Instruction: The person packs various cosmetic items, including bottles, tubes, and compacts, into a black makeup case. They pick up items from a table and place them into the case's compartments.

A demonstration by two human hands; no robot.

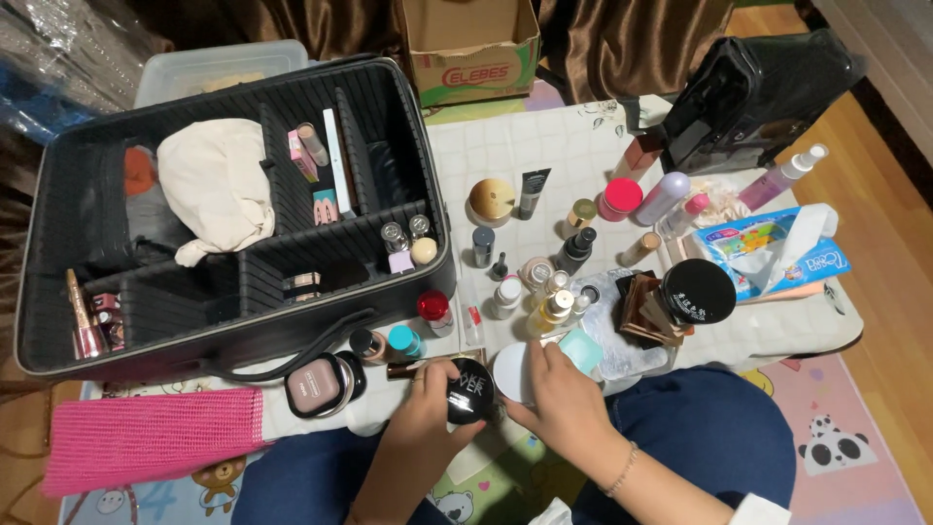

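The open black case (243, 311) holds a cream pouch (216, 185) and small cosmetics. The left hand (428, 408) grips a round black compact (470, 391), seemingly face-up; the right hand (562, 394) grasps a white disc (510, 372).

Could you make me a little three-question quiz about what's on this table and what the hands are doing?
1. True or false: the left hand holds a round black compact.
2. What does the right hand touch? A) the white round lid B) the pink mesh bag C) the cardboard box
3. Fill in: the big black organiser case lies ____, with a cream cloth pouch inside.

Key: 1 true. 2 A. 3 open.
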